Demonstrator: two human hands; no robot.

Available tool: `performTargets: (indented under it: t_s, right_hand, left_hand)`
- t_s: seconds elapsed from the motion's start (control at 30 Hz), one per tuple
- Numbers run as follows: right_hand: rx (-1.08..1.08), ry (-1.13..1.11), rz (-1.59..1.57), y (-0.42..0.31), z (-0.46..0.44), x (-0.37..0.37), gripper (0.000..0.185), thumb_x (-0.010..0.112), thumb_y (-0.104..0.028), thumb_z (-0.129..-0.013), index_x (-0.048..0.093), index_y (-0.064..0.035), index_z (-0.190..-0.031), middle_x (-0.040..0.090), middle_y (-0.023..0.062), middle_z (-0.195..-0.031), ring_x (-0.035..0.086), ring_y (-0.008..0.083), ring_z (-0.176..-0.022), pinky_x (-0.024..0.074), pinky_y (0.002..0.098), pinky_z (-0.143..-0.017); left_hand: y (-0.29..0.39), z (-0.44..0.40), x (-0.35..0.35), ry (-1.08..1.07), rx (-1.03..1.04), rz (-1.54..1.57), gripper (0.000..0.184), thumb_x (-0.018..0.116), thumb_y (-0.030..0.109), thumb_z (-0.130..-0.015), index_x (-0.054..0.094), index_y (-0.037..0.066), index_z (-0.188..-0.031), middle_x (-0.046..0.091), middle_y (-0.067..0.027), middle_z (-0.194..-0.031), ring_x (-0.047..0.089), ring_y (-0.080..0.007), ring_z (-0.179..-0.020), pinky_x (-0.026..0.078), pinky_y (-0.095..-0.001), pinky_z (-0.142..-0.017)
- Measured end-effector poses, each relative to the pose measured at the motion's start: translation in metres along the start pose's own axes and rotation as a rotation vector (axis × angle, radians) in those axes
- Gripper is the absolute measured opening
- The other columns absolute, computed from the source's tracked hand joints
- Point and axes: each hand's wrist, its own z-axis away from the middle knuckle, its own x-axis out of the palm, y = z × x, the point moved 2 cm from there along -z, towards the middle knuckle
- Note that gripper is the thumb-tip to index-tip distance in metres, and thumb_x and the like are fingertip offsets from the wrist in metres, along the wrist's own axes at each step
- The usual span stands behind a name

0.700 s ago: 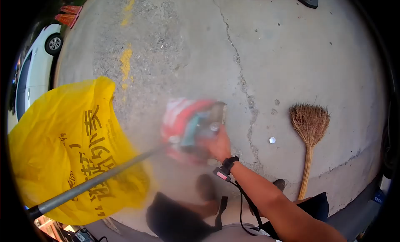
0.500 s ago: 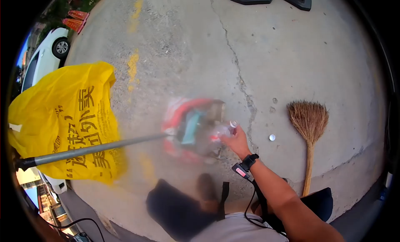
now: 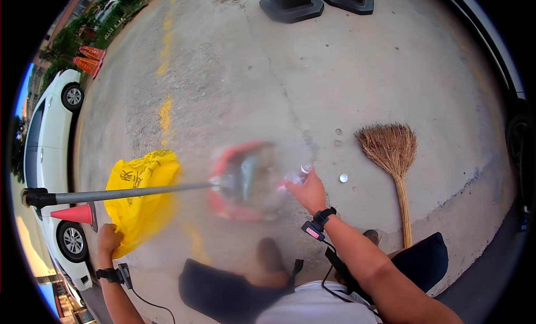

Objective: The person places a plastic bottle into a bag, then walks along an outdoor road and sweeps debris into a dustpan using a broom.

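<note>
1 clear btl (image 3: 295,178): in your R hand (image 3: 310,194), fingers wrapped on it, long axis slanting, neck up-R, body down-L twd blurred red dustpan (image 3: 228,155). 1 yellow bag (image 3: 139,191): well L, beyond pan; your L hand (image 3: 109,240) nearer, fingers pinching edge.

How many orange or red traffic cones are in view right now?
3: an orange cone and another beside it, upper left past the white car; a red cone left of the yellow plastic bag. Others may be hidden.
</note>
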Motion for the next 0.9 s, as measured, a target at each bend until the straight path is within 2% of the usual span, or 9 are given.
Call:
performTargets:
  t_s: [0.1, 0.17, 0.3, 0.5, 0.6, 0.67, 0.77, 0.83, 0.9]
  right_hand:
    - [0.006, -0.085, 0.063, -0.014, 0.014, -0.002, 0.076, 0.084, -0.050, -0.071, 0.056, 0.0024, -0.118, 0.071, 0.0193, -0.109, 0.069, 0.0357, -0.100, 0.0541, 0.0426, -0.087]
    - [0.033, -0.137, 0.049, -0.024, 0.024, 0.003, 0.076, 0.084, -0.050, -0.072, 0.056, 0.0032, -0.117, 0.071, 0.0192, -0.108, 0.069, 0.0349, -0.099, 0.0542, 0.0418, -0.086]
    - [0.129, -0.276, -0.060, -0.016, 0.040, 0.021, 0.080, 0.085, -0.051, -0.072, 0.053, 0.0051, -0.119, 0.069, 0.0205, -0.109, 0.069, 0.0321, -0.100, 0.0543, 0.0405, -0.085]
    - [0.114, -0.287, -0.376, -0.024, 0.056, 0.038, 0.080, 0.088, -0.039, -0.073, 0.047, 0.0043, -0.126, 0.067, 0.0176, -0.110, 0.067, 0.0261, -0.100, 0.0544, 0.0372, -0.088]
    - [0.064, -0.259, -0.432, -0.033, 0.055, 0.032, 0.075, 0.088, -0.033, -0.076, 0.047, 0.0028, -0.128, 0.067, 0.0153, -0.111, 0.067, 0.0215, -0.100, 0.0545, 0.0355, -0.088]
    - [0.022, -0.261, -0.531, -0.028, 0.051, 0.025, 0.074, 0.087, -0.032, -0.078, 0.046, 0.0028, -0.130, 0.067, 0.0146, -0.110, 0.066, 0.0200, -0.101, 0.0545, 0.0347, -0.087]
    - [-0.079, -0.542, -0.788, 0.014, 0.028, 0.017, 0.065, 0.083, -0.032, -0.082, 0.051, -0.0019, -0.130, 0.064, 0.0149, -0.117, 0.066, 0.0182, -0.102, 0.0540, 0.0337, -0.086]
    - [0.032, -0.402, -0.143, 0.019, 0.009, -0.044, 0.054, 0.080, -0.027, -0.084, 0.056, -0.0082, -0.128, 0.059, 0.0170, -0.126, 0.066, 0.0238, -0.103, 0.0539, 0.0348, -0.085]
    - [-0.319, 0.129, 0.533, 0.069, -0.014, -0.077, 0.046, 0.075, -0.016, -0.082, 0.059, -0.0102, -0.125, 0.056, 0.0172, -0.128, 0.064, 0.0319, -0.100, 0.0549, 0.0399, -0.081]
  left_hand:
    - [0.137, 0.056, 0.024, -0.155, 0.158, -0.209, 0.038, 0.068, 0.038, -0.079, 0.076, 0.005, -0.096, 0.073, -0.0193, -0.098, 0.069, -0.0379, -0.094, 0.054, -0.0460, -0.086]
    - [0.183, 0.067, 0.052, -0.187, 0.334, -0.367, 0.047, 0.064, 0.049, -0.084, 0.077, 0.005, -0.092, 0.073, -0.0181, -0.089, 0.070, -0.0344, -0.085, 0.055, -0.0441, -0.080]
    - [0.280, 0.122, 0.065, -0.201, 0.642, -0.472, 0.054, 0.064, 0.058, -0.087, 0.075, 0.005, -0.086, 0.072, -0.0206, -0.088, 0.070, -0.0327, -0.082, 0.054, -0.0457, -0.073]
    - [0.361, 0.141, 0.067, -0.018, 1.095, -0.006, 0.072, 0.075, 0.059, -0.078, 0.057, 0.005, -0.122, 0.070, -0.0224, -0.096, 0.069, -0.0409, -0.079, 0.055, -0.0463, -0.071]
    - [0.382, 0.126, 0.080, 0.020, 1.147, -0.026, 0.080, 0.080, 0.058, -0.071, 0.051, 0.003, -0.122, 0.070, -0.0230, -0.093, 0.069, -0.0439, -0.079, 0.055, -0.0500, -0.070]
    - [0.399, 0.116, 0.094, 0.003, 1.076, 0.001, 0.073, 0.081, 0.053, -0.070, 0.053, 0.003, -0.115, 0.070, -0.0235, -0.091, 0.069, -0.0449, -0.079, 0.055, -0.0521, -0.069]
    - [0.414, 0.109, 0.096, -0.041, 1.004, 0.080, 0.064, 0.080, 0.048, -0.069, 0.055, 0.002, -0.107, 0.070, -0.0237, -0.088, 0.068, -0.0456, -0.078, 0.055, -0.0532, -0.068]
    - [0.415, 0.106, 0.098, -0.047, 0.978, 0.109, 0.060, 0.080, 0.046, -0.070, 0.056, 0.002, -0.104, 0.070, -0.0234, -0.087, 0.068, -0.0452, -0.078, 0.055, -0.0528, -0.068]
    - [0.414, 0.103, 0.100, -0.024, 0.975, 0.101, 0.059, 0.079, 0.046, -0.070, 0.057, 0.002, -0.102, 0.071, -0.0230, -0.087, 0.069, -0.0442, -0.078, 0.056, -0.0517, -0.069]
